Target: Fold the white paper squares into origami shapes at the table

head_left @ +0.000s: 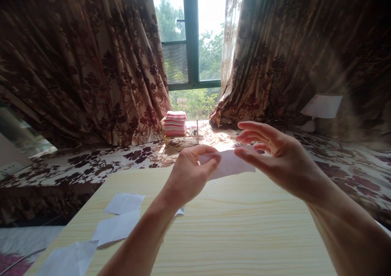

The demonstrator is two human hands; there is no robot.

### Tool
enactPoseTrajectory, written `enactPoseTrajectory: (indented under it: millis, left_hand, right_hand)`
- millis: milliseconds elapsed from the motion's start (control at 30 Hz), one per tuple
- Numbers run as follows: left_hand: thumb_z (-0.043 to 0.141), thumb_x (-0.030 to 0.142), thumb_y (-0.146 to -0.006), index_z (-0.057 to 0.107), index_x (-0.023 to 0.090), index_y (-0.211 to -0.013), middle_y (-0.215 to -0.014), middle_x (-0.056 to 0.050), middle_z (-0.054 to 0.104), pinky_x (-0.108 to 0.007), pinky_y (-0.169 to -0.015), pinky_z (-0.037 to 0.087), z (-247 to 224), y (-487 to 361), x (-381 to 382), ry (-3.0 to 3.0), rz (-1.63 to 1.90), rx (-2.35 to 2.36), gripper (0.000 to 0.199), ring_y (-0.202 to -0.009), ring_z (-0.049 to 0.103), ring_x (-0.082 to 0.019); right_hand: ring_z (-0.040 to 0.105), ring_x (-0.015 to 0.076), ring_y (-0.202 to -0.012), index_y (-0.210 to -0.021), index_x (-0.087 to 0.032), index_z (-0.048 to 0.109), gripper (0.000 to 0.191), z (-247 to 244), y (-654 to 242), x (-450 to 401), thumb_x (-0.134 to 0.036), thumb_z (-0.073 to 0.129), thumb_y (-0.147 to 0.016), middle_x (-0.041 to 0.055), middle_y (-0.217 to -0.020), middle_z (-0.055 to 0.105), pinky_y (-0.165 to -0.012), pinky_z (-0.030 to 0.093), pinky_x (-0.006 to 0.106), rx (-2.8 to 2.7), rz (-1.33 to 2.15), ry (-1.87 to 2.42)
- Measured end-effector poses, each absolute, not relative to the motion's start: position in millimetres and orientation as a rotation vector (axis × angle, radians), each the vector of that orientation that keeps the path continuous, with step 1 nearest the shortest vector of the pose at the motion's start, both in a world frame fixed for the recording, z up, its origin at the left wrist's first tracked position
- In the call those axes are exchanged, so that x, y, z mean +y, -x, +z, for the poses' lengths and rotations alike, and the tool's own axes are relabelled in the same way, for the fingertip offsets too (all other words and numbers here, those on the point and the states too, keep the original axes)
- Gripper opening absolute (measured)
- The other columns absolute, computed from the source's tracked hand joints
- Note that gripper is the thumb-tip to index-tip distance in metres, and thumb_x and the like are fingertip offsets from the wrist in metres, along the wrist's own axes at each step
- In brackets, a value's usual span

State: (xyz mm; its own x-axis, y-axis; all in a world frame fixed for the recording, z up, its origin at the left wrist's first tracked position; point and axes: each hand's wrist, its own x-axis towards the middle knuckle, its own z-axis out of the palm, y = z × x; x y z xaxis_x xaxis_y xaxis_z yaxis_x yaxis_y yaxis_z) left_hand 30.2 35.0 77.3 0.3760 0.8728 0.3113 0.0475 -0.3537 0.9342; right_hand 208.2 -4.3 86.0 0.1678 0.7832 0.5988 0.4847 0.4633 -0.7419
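A white piece of paper (233, 164) is held above the far part of the pale wooden table (244, 227). My left hand (194, 170) pinches its left end between thumb and fingers. At the paper's right end is my right hand (271, 153), its fingers and thumb apart; whether it touches the paper is unclear. On the table's left side lie three white paper pieces: one farther back (125, 203), one in the middle (116, 228) and one near the front (69, 259). A small scrap (180, 212) shows beside my left wrist.
Beyond the table, a ledge with flowered cloth (134, 157) holds a stack of pink-and-white folded cloths (174, 124) on a small stand. A white-shaded lamp (322, 106) stands right. Patterned curtains (122, 64) flank the window.
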Motion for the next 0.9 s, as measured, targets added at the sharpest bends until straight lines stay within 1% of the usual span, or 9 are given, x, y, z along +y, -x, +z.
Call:
enactPoseTrajectory:
  millis: [67,133,200,333,433,567,633,800,900]
  left_hand:
    - [0.072,0.023,-0.075,0.074,0.017,-0.093,-0.08,-0.004,0.071,-0.025,-0.064,0.046,79,-30,34,-1.657,1.121,0.784,0.019,-0.073,0.062,-0.015]
    - [0.075,0.021,-0.072,0.069,0.018,-0.105,-0.083,-0.003,0.072,-0.026,-0.068,0.049,80,-32,34,-1.51,1.176,0.72,0.033,-0.075,0.063,-0.015]
    - [0.079,0.021,-0.069,0.067,0.016,-0.107,-0.085,-0.003,0.072,-0.027,-0.072,0.05,80,-35,34,-1.369,1.182,0.636,0.04,-0.077,0.064,-0.015]
    - [0.079,0.023,-0.068,0.072,0.013,-0.083,-0.076,-0.004,0.072,-0.028,-0.075,0.047,79,-39,36,-1.254,1.178,0.54,0.019,-0.073,0.061,-0.014]
    - [0.075,0.024,-0.072,0.073,0.015,-0.076,-0.072,-0.001,0.07,-0.028,-0.075,0.046,79,-38,39,-1.172,1.296,0.559,0.01,-0.07,0.058,-0.012]
    - [0.073,0.022,-0.073,0.075,0.016,-0.074,-0.067,-0.001,0.07,-0.024,-0.067,0.044,81,-35,40,-1.223,1.349,0.638,0.007,-0.065,0.057,-0.01]
    - [0.072,0.021,-0.074,0.075,0.015,-0.076,-0.067,-0.001,0.07,-0.022,-0.064,0.044,82,-35,38,-1.294,1.328,0.652,0.007,-0.065,0.058,-0.01]
    - [0.076,0.019,-0.069,0.075,0.014,-0.087,-0.08,-0.004,0.074,-0.025,-0.076,0.048,83,-35,34,-1.348,1.166,0.576,0.018,-0.075,0.062,-0.013]
    - [0.075,0.019,-0.07,0.076,0.012,-0.08,-0.072,-0.003,0.073,-0.024,-0.073,0.048,84,-35,34,-1.309,1.169,0.603,0.012,-0.071,0.061,-0.012]
  right_hand:
    - [0.067,0.0204,-0.076,-0.1,-0.02,0.072,0.036,85,-206,-4,-0.038,0.075,-0.069,0.0056,-0.085,0.073,-0.061,0.054,0.032,-1.54,0.333,1.218]
    - [0.064,0.0165,-0.06,-0.087,-0.02,0.073,0.024,81,-202,-2,-0.036,0.075,-0.069,0.0035,-0.074,0.072,-0.05,0.049,0.028,-1.482,0.476,1.216]
    - [0.062,0.014,-0.055,-0.081,-0.02,0.073,0.02,78,-198,1,-0.034,0.076,-0.068,0.0016,-0.069,0.071,-0.047,0.047,0.026,-1.328,0.613,1.15]
    - [0.062,0.0121,-0.058,-0.073,-0.02,0.071,0.017,77,-196,5,-0.035,0.078,-0.067,0.0005,-0.068,0.071,-0.052,0.048,0.023,-1.141,0.75,1.024]
    - [0.06,0.0108,-0.058,-0.07,-0.02,0.071,0.017,78,-198,3,-0.035,0.078,-0.068,0.0,-0.066,0.07,-0.053,0.047,0.022,-1.217,0.817,1.049]
    - [0.063,0.0137,-0.067,-0.078,-0.02,0.072,0.021,77,-198,2,-0.037,0.079,-0.068,0.0017,-0.075,0.072,-0.059,0.048,0.024,-1.394,0.841,1.08]
    - [0.063,0.0146,-0.068,-0.078,-0.019,0.072,0.025,75,-196,3,-0.038,0.081,-0.065,0.002,-0.075,0.071,-0.059,0.048,0.024,-1.386,0.805,1.084]
    - [0.06,0.0131,-0.062,-0.074,-0.019,0.072,0.028,75,-195,4,-0.045,0.078,-0.068,0.0029,-0.071,0.071,-0.054,0.046,0.024,-1.239,0.826,1.042]
    - [0.058,0.0114,-0.059,-0.073,-0.019,0.072,0.03,77,-196,4,-0.048,0.079,-0.067,0.0021,-0.067,0.069,-0.054,0.046,0.023,-1.196,0.815,1.05]
